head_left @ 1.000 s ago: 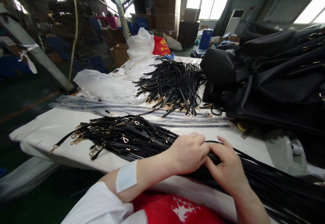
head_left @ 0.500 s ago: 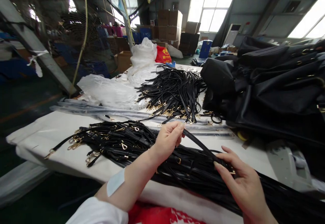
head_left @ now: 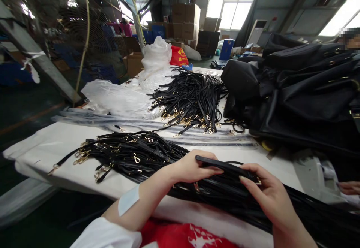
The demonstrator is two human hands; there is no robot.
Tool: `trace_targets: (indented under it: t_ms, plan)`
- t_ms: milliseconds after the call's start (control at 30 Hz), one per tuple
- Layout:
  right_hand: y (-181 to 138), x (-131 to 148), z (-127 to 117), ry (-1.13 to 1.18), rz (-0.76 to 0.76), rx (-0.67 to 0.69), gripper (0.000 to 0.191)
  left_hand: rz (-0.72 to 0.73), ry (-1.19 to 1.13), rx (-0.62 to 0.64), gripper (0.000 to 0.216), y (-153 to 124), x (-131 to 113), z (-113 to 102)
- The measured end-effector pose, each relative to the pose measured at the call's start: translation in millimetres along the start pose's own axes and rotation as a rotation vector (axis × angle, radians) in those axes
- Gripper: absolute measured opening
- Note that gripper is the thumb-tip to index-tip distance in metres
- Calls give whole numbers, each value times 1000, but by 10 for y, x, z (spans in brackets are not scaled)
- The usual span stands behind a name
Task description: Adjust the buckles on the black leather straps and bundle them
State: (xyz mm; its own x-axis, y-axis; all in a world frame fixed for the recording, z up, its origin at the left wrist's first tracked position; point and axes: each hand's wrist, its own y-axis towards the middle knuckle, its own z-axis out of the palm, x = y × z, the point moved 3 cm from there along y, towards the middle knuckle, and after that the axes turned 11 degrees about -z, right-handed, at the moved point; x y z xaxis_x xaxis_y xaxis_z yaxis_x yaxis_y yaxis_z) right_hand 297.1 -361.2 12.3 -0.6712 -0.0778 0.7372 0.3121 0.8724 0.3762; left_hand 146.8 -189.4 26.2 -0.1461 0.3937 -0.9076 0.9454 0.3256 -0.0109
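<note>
A black strap runs between my two hands, above a long heap of similar straps. Its blunt left end sticks out over my left hand, whose fingers are closed round it from beneath. Thumb and fingers of my right hand pinch the same strap farther right, beside a small gold-coloured buckle. Under both hands lies the near heap of black straps, with gold-coloured snap hooks mostly towards its left end. A second pile of black straps with gold hooks lies farther back on the table.
Clear plastic bags and long plastic-wrapped strips lie on the white table. Black bags are heaped at right. Another person's hand shows at the right edge. A slanted metal post stands left.
My left hand has come down and right, closer to my right hand. The strap's left end now projects above it. Another person's hand and part of a head have appeared at right.
</note>
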Motion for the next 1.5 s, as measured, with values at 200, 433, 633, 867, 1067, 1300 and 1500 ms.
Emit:
trace_targets:
  t_ms: [200,433,633,867,1067,1300,1500]
  plan:
    - [121,172,251,-313,-309,191,27,12,266,79,21,29,-77,103]
    - [103,70,258,-42,-27,330,30,-90,161,104,21,-23,-25,-13]
    - [111,56,178,4,-8,296,29,-63,142,178,20,-21,45,-78]
    - [132,3,184,23,59,178,37,-28,143,167,26,-35,29,-42]
    - [145,-22,189,37,103,207,41,6,109,118,25,-65,-61,-70]
    - [116,106,342,299,134,418,46,36,120,91,21,-64,-150,-43]
    - [123,79,329,329,139,310,50,4,60,45,28,-86,-181,-10]
